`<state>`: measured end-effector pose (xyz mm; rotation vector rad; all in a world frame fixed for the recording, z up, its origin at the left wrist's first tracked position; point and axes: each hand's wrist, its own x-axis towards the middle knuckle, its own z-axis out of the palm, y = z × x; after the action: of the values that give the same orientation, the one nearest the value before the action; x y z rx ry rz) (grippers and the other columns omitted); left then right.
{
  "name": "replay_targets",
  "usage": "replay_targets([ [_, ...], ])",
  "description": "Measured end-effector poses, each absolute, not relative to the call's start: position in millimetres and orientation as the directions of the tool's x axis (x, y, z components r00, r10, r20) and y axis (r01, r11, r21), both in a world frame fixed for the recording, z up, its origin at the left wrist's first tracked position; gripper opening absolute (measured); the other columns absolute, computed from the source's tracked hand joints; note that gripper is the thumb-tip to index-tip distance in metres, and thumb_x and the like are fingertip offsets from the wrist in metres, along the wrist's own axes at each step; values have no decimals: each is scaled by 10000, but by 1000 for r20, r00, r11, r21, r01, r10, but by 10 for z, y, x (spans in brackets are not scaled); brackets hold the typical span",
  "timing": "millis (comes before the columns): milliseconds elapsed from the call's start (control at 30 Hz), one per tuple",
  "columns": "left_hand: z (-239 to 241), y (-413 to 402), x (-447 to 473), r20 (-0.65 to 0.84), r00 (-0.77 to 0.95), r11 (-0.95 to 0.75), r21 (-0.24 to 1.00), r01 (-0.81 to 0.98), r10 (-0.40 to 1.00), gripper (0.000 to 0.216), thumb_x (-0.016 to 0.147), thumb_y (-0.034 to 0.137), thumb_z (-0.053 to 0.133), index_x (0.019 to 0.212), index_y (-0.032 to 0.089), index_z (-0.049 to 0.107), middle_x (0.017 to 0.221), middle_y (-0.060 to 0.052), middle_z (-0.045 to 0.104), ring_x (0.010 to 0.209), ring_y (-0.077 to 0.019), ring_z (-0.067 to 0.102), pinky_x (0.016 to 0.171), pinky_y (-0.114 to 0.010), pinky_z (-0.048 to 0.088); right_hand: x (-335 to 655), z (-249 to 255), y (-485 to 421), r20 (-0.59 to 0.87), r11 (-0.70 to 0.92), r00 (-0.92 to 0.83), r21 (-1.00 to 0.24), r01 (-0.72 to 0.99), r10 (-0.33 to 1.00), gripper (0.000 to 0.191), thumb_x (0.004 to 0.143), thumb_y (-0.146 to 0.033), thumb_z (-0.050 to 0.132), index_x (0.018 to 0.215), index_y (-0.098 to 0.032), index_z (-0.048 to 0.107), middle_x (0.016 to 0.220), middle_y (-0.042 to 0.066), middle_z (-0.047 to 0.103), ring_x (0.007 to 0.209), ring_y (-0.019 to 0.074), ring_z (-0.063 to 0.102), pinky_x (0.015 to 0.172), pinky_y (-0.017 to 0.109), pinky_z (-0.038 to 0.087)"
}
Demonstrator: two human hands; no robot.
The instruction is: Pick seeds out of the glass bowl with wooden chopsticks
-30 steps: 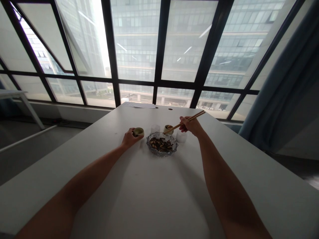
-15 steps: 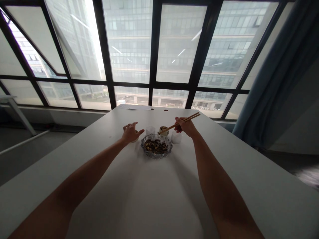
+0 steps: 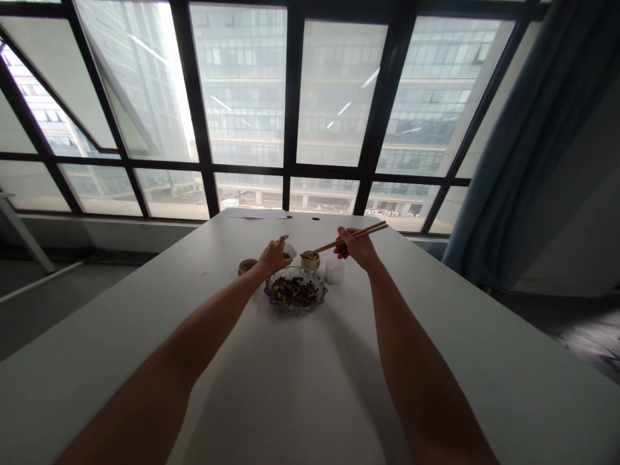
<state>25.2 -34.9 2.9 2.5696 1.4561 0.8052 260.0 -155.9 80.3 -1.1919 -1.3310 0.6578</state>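
The bowl stood on the table, heaped with small dark and light brown pieces. Just behind it, the right green cup held paler bits up near its rim. The left green cup sat beside the bowl, partly behind the left wrist; its contents could not be made out. The right clear cup stood at the bowl's other side, its inside too blurred to read.

The right hand was closed around the chopsticks, whose tips lay at the mouth of the right green cup, in it or just over it. The left hand reached behind the bowl, thumb and fingers parted, with the left clear cup between them; whether they gripped it, I cannot tell.
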Motion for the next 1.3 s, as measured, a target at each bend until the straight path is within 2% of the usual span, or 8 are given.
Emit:
replay_targets([
  [200, 3, -431, 199, 650, 535, -804, 211, 555, 540, 740, 790, 252, 689, 1461, 169, 390, 1354, -149, 594, 1290, -318, 514, 1112, -476, 430, 2575, 835, -1573, 532, 466, 241, -839, 283, 812, 556, 809, -738, 594, 671, -200, 552, 515, 46, 657, 360, 120, 558, 343, 220, 420],
  [333, -13, -459, 203, 660, 546, -824, 206, 528, 516, 746, 797, 279, 699, 1467, 183, 386, 1352, -144, 590, 1294, -307, 515, 1110, -473, 441, 2518, 757, -1516, 552, 488, 208, -824, 290, 808, 594, 785, -783, 575, 683, -198, 565, 520, 37, 649, 371, 116, 558, 352, 221, 413],
  [467, 9, -477, 211, 664, 563, -837, 185, 515, 492, 736, 809, 301, 695, 1464, 163, 388, 1366, -150, 582, 1302, -299, 516, 1115, -458, 437, 2416, 590, -1399, 550, 493, 103, -805, 331, 829, 611, 703, -805, 638, 683, -199, 564, 586, 42, 682, 465, 125, 613, 442, 223, 484],
  [633, 27, -437, 227, 658, 529, -805, 212, 554, 536, 728, 807, 322, 693, 1459, 185, 399, 1367, -150, 596, 1306, -311, 520, 1107, -479, 434, 2361, 530, -1375, 543, 481, 77, -794, 372, 836, 611, 713, -804, 623, 676, -197, 576, 589, 45, 683, 475, 125, 610, 459, 218, 491],
  [867, -38, -238, 199, 425, 380, -541, 373, 754, 822, 702, 732, 376, 747, 1345, 137, 502, 1179, -190, 705, 1138, -358, 651, 981, -454, 495, 2416, 632, -1476, 501, 435, 75, -809, 395, 862, 542, 858, -688, 561, 634, -195, 569, 468, 19, 614, 330, 89, 493, 333, 185, 377],
  [1067, -74, -161, 147, 378, 336, -478, 391, 786, 862, 656, 732, 473, 741, 1270, 149, 554, 1150, -197, 718, 1101, -358, 672, 937, -430, 500, 2299, 468, -1421, 344, 342, -67, -852, 396, 936, 444, 786, -573, 737, 636, -191, 567, 497, 13, 655, 371, 104, 582, 336, 164, 414],
  [1167, -37, -250, 80, 396, 351, -498, 373, 783, 849, 681, 781, 533, 699, 1319, 154, 526, 1247, -195, 682, 1169, -352, 639, 1000, -438, 462, 2248, 424, -1417, 277, 303, -124, -863, 405, 953, 418, 777, -515, 771, 620, -188, 564, 499, 17, 663, 371, 111, 589, 333, 173, 430],
  [1300, -22, -455, -182, 496, 376, -559, 295, 775, 783, 567, 871, 550, 601, 1296, 177, 568, 1307, -159, 657, 1232, -341, 587, 1107, -475, 369, 2289, 528, -1480, 237, 282, -157, -857, 432, 959, 390, 814, -449, 759, 596, -171, 592, 453, 17, 639, 328, 104, 554, 314, 176, 419],
])
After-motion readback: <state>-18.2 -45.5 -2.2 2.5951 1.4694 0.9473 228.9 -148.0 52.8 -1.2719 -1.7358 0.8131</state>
